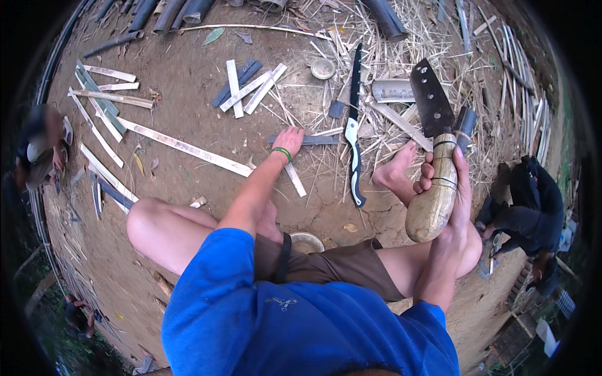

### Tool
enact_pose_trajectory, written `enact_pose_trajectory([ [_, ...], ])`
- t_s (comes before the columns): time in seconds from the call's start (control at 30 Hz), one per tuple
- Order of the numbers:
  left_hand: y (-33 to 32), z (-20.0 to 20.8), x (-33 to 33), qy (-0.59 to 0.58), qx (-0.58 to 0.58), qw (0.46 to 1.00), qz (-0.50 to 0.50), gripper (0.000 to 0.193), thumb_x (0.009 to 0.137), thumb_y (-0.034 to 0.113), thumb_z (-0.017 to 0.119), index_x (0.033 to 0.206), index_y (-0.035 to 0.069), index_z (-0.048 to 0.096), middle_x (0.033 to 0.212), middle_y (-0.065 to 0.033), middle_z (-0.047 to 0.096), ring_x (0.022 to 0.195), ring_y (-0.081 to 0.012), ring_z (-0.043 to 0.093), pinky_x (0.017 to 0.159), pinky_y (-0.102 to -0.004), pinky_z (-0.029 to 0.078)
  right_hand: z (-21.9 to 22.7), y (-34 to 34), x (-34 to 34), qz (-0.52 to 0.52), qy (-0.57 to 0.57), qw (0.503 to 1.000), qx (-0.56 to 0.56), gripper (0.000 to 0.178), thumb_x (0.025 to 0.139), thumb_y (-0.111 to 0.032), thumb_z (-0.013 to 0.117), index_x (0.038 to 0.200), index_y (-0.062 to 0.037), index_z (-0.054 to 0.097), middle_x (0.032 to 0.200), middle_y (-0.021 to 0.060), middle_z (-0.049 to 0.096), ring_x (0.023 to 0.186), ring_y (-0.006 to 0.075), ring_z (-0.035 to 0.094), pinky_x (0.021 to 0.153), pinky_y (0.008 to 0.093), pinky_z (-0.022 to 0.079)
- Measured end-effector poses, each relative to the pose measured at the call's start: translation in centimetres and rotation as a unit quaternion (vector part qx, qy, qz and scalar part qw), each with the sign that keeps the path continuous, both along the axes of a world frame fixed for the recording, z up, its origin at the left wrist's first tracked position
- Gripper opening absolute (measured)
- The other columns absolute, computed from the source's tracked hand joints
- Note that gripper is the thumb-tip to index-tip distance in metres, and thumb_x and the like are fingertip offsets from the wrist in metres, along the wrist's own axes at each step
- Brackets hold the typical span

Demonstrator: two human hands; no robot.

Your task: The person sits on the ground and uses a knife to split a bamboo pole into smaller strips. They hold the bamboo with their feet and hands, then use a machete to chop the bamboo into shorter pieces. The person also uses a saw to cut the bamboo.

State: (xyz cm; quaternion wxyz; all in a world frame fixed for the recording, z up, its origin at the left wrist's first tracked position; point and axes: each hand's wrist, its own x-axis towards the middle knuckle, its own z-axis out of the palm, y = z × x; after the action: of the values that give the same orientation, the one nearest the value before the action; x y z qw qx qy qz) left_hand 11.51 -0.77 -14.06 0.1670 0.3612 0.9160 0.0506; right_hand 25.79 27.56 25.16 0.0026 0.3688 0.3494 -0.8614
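My right hand point(461, 188) is wrapped round the thick wooden handle of a cleaver point(433, 103), raised above my right knee. Its dark blade points up and away from me and has several round holes. My left hand point(289, 141), with a green band at the wrist, reaches down to the ground and closes over a dark bamboo strip point(320, 140). Part of that strip is hidden under the fingers. A pale bamboo strip point(295, 179) sticks out just below this hand. Between my hands lies a folding saw point(352, 135) with a black blade and a white-and-black handle.
Split bamboo strips point(241, 88) lie crossed ahead, with more point(103, 100) at the left. Shavings and a halved bamboo piece point(394, 91) cover the ground near my bare foot point(396, 169). Dark bamboo poles point(166, 15) lie far off. People crouch at the left point(41, 141) and right point(533, 203).
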Motion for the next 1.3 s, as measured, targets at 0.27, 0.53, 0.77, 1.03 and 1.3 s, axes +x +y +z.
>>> enact_pose_trajectory([
  [0.27, -3.6, 3.7, -1.2, 0.045, 0.017, 0.982, -0.182, 0.028, 0.095, 0.015, 0.049, 0.122, 0.013, 0.057, 0.117, -0.0112, 0.059, 0.118, -0.0282, 0.057, 0.100, -0.0455, 0.047, 0.4, -0.4, 0.1, 0.000, -0.008, 1.000, 0.005, 0.047, 0.103, -0.049, 0.053, 0.106, -0.0022, 0.060, 0.071, 0.0056, 0.061, 0.053, 0.0170, 0.061, 0.058, 0.0300, 0.053],
  [0.53, -7.8, 0.5, 3.7, -0.032, -0.028, 0.951, -0.305, 0.033, 0.096, 0.020, 0.049, 0.128, 0.016, 0.056, 0.138, -0.0092, 0.053, 0.130, -0.0257, 0.051, 0.105, -0.0442, 0.043, 0.1, -1.1, -0.1, 0.025, -0.020, 0.999, 0.018, 0.047, 0.103, -0.049, 0.054, 0.106, -0.0026, 0.060, 0.071, 0.0053, 0.061, 0.053, 0.0171, 0.060, 0.057, 0.0294, 0.052],
  [0.77, -8.3, -1.6, 6.5, 0.093, 0.042, 0.963, -0.251, 0.027, 0.096, 0.020, 0.048, 0.122, 0.015, 0.056, 0.130, -0.0096, 0.055, 0.130, -0.0245, 0.051, 0.119, -0.0500, 0.032, 0.2, -2.1, -1.0, 0.034, -0.009, 0.999, 0.014, 0.045, 0.103, -0.049, 0.055, 0.104, -0.0034, 0.060, 0.072, 0.0051, 0.062, 0.055, 0.0149, 0.061, 0.056, 0.0274, 0.052],
  [1.03, -8.6, 6.3, 1.5, -0.039, -0.004, 0.989, -0.142, 0.023, 0.096, 0.015, 0.049, 0.117, 0.007, 0.055, 0.116, -0.0146, 0.064, 0.112, -0.0306, 0.064, 0.098, -0.0527, 0.050, 1.0, -3.5, -2.3, 0.042, -0.006, 0.999, 0.028, 0.047, 0.101, -0.050, 0.057, 0.102, -0.0033, 0.062, 0.074, 0.0036, 0.062, 0.058, 0.0130, 0.060, 0.058, 0.0260, 0.051],
  [1.3, -28.1, 20.6, -12.1, -0.026, 0.067, 0.959, 0.275, 0.047, 0.092, 0.036, 0.071, 0.122, 0.002, 0.060, 0.102, -0.0199, 0.071, 0.091, -0.0375, 0.070, 0.082, -0.0470, 0.056, -1.3, -4.7, -3.0, 0.122, 0.013, 0.991, 0.060, 0.046, 0.100, -0.051, 0.059, 0.101, -0.0054, 0.063, 0.073, 0.0020, 0.062, 0.058, 0.0127, 0.061, 0.057, 0.0267, 0.052],
])
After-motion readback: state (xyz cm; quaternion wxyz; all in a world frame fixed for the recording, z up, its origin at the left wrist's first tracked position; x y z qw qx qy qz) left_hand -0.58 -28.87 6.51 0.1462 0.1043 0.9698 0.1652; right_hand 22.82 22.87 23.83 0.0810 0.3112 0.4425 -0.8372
